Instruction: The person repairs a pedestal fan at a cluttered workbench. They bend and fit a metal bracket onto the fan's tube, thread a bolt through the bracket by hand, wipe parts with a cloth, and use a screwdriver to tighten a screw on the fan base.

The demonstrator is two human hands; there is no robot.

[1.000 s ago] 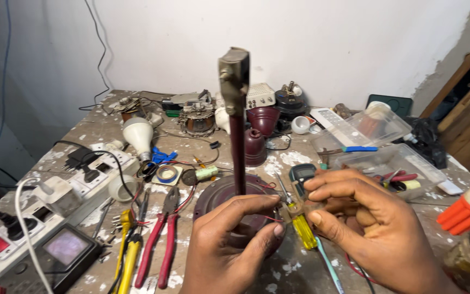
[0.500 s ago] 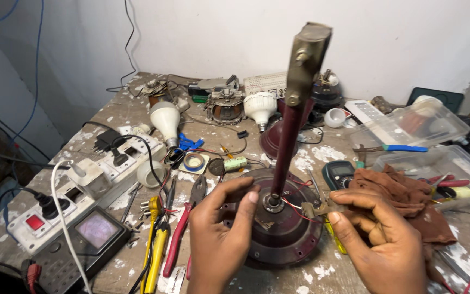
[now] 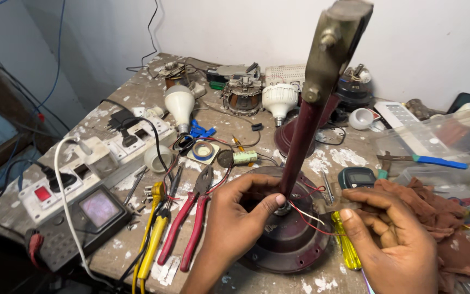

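Two hands work the maroon fan motor (image 3: pixel 289 239) at lower centre: the left hand (image 3: pixel 243 212) pinches its rod base, the right hand (image 3: pixel 393 234) rests open beside it. Pliers (image 3: pixel 191 218) crowd the left; the tabletop (image 3: pixel 322 280) edge lies just below.

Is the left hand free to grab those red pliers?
Probably not right away: the left hand is gripping the base of the fan rod. The red pliers lie uncovered just beside it, so once it lets go nothing blocks the way.
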